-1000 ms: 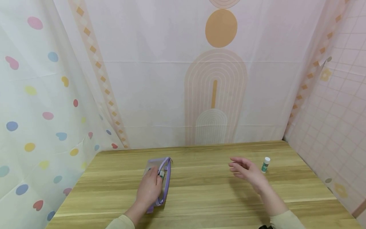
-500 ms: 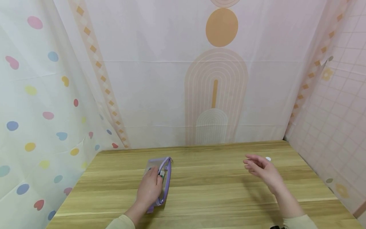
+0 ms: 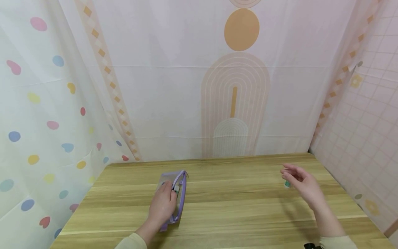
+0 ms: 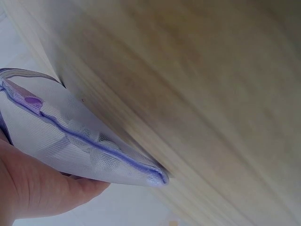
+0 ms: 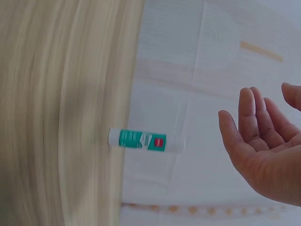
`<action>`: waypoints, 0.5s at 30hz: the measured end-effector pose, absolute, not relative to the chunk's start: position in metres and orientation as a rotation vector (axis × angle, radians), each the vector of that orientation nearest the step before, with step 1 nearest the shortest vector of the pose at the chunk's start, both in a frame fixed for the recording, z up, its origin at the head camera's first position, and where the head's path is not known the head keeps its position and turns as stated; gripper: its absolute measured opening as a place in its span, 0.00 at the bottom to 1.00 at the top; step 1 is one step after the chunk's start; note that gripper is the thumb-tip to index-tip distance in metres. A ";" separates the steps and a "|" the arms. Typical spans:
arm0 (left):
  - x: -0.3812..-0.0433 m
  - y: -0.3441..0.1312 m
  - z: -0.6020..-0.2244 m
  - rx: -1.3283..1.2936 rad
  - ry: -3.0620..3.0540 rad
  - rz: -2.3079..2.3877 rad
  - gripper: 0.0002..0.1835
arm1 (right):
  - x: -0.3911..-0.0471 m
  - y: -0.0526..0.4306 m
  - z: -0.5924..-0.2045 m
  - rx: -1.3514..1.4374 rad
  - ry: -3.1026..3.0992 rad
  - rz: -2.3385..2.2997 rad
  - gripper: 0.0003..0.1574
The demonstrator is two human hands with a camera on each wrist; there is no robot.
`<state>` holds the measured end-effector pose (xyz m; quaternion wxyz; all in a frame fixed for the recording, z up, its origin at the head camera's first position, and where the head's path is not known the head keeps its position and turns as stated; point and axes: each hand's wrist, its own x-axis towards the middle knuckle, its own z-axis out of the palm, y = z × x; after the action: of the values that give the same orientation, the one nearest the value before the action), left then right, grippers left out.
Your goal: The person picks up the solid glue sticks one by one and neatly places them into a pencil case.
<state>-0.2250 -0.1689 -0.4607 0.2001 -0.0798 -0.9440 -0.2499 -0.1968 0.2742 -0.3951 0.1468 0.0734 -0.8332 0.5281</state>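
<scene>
My left hand (image 3: 162, 204) grips a mesh zip pouch (image 3: 182, 199) with purple trim at the left of the table. The white end of a small tube (image 3: 176, 188) shows in the pouch's opening beside the thumb. The left wrist view has the pouch's pale mesh side (image 4: 80, 141) with the hand at its edge. My right hand (image 3: 306, 186) hovers at the right, fingers loosely bent and holding nothing. It hides most of a glue stick (image 3: 287, 184) in the head view. In the right wrist view this green-and-white glue stick (image 5: 141, 140) stands upright, apart from the fingers.
The wooden table (image 3: 230, 211) runs back to a patterned curtain (image 3: 174, 103). A dotted curtain (image 3: 46, 152) hangs along the left side and a grid-patterned one (image 3: 367, 131) along the right.
My right hand has moved right, passing in front of the glue stick in the head view. The left hand and the pouch have stayed in place.
</scene>
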 end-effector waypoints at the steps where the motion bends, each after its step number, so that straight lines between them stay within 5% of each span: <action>1: -0.225 -0.169 -0.461 -0.223 -2.642 -0.699 0.06 | -0.197 0.276 -0.395 0.205 -2.397 1.500 0.27; 15: -0.223 -0.169 -0.459 -0.221 -2.647 -0.710 0.16 | -0.201 0.302 -0.394 0.104 -2.398 1.275 0.26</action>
<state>-0.2227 -0.1687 -0.4593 0.1948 -0.0789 -0.9442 -0.2534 -0.2012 0.3017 -0.3941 0.2105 0.0373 -0.8625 0.4586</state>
